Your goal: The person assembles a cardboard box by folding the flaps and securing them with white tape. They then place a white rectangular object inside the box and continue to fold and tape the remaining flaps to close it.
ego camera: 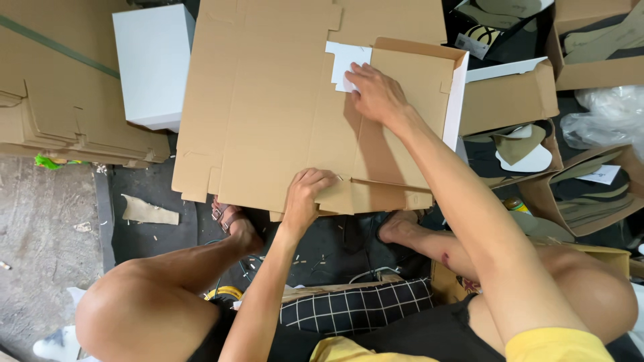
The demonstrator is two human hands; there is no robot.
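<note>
A cluttered workshop floor — cardboard everywhere.
Grey concrete floor point(40, 221) at left meets a dark mat point(144, 234); stacked flat cardboard point(60, 100) and a white box point(153, 64) lie far left — open cartons point(590, 194) crowd the right.

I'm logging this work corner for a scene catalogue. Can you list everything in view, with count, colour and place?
Flat die-cut cardboard sheet: one, brown, centre, right part folded up, white inside.
Stack of flat cardboard: one pile, brown, far left.
White rectangular box: one, upper left.
Open cardboard boxes of shoe insoles: several, brown, right side.
Clear plastic bag: one, right edge.
Cardboard scrap: one, brown, floor at left.
Checked cushion: one, black and white, bottom centre.
Left hand: grips the sheet's near edge.
Right hand: presses the folded flap.
</note>
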